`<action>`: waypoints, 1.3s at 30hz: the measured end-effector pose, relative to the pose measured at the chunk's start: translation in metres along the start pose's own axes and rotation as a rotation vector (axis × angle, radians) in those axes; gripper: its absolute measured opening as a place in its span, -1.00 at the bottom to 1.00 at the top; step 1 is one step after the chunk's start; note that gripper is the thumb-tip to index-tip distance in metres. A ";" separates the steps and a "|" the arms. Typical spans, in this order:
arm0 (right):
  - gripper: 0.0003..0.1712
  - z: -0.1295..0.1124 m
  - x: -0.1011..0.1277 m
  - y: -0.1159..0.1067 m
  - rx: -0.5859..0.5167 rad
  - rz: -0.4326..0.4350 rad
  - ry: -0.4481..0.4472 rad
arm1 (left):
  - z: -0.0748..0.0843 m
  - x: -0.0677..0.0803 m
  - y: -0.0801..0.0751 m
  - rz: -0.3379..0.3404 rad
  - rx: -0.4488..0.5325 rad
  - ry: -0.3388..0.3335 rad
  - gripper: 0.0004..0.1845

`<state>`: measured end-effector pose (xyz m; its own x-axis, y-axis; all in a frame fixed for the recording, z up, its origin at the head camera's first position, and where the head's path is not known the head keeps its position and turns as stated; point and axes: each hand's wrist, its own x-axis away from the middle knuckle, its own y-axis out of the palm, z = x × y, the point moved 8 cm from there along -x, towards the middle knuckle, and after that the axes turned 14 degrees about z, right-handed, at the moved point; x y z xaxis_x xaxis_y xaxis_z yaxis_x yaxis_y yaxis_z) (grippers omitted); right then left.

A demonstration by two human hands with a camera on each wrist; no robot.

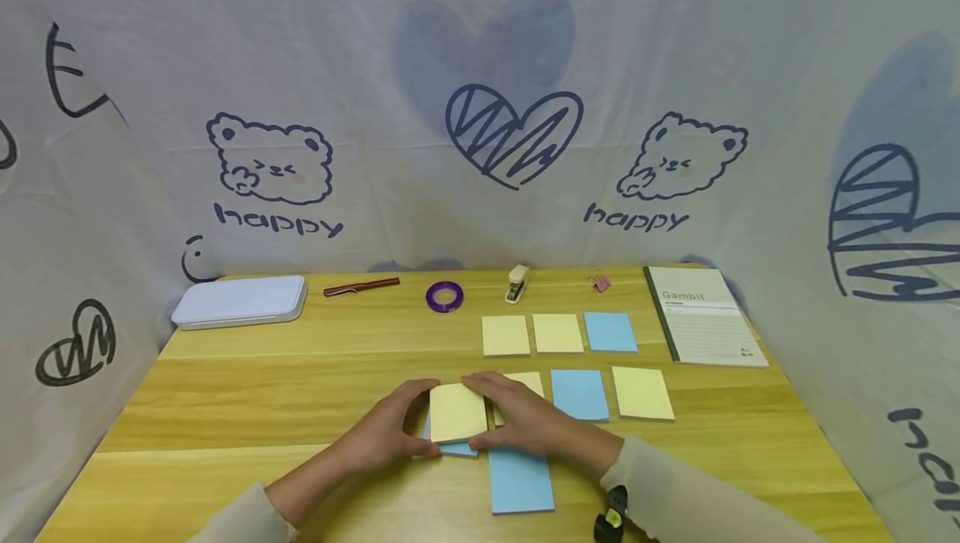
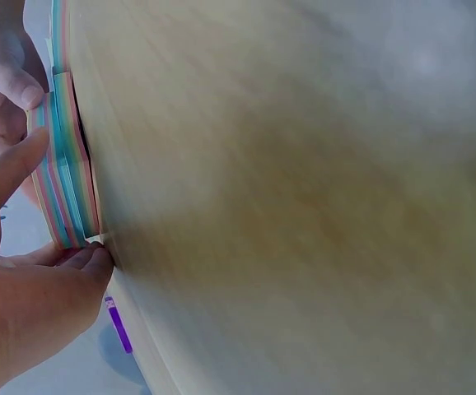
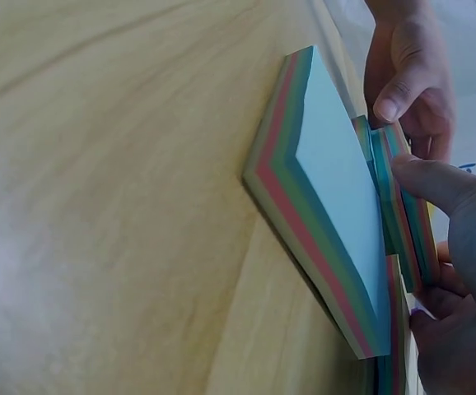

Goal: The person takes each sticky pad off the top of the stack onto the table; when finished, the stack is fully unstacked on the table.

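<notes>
A yellow sticky note pad (image 1: 457, 412) sits on top of a blue sticky note pad (image 1: 459, 449), slightly out of line with it. My left hand (image 1: 384, 436) holds the yellow pad from the left, thumb at the near corner and fingers at the far one. From the right, my right hand (image 1: 531, 418) grips the same pad. In the left wrist view, the layered coloured edges of the stacked pads (image 2: 65, 177) show between the hands. Just under my right hand lies another blue pad (image 3: 337, 189). Behind it, a yellow pad (image 1: 529, 381) is partly hidden.
More pads lie to the right: a blue pad (image 1: 580, 395), a yellow pad (image 1: 642, 393), and a back row (image 1: 558, 333). Along the far edge are a white case (image 1: 240, 302), red pen (image 1: 362, 286), purple tape roll (image 1: 445, 296), stapler (image 1: 517, 285), pink clip (image 1: 601, 282) and notebook (image 1: 703, 316).
</notes>
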<state>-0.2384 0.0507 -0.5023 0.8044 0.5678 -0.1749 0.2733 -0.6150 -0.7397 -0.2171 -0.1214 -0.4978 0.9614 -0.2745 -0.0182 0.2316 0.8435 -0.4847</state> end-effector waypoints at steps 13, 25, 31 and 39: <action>-0.05 -0.004 0.010 -0.014 0.025 0.058 -0.064 | 0.003 -0.001 0.001 0.008 -0.017 0.024 0.01; -0.13 -0.001 0.050 -0.048 -0.077 0.152 -0.022 | 0.003 -0.002 0.001 0.029 -0.035 0.024 -0.07; -0.13 0.008 0.084 -0.068 -0.027 0.212 -0.024 | 0.001 -0.002 0.000 0.037 -0.046 0.009 -0.11; -0.15 0.031 0.136 -0.084 0.084 0.269 -0.001 | 0.001 -0.002 0.000 0.046 -0.062 -0.004 -0.12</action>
<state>-0.1682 0.1963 -0.4839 0.8417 0.3908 -0.3725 0.0054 -0.6961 -0.7179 -0.2189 -0.1207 -0.4969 0.9715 -0.2339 -0.0387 0.1772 0.8249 -0.5367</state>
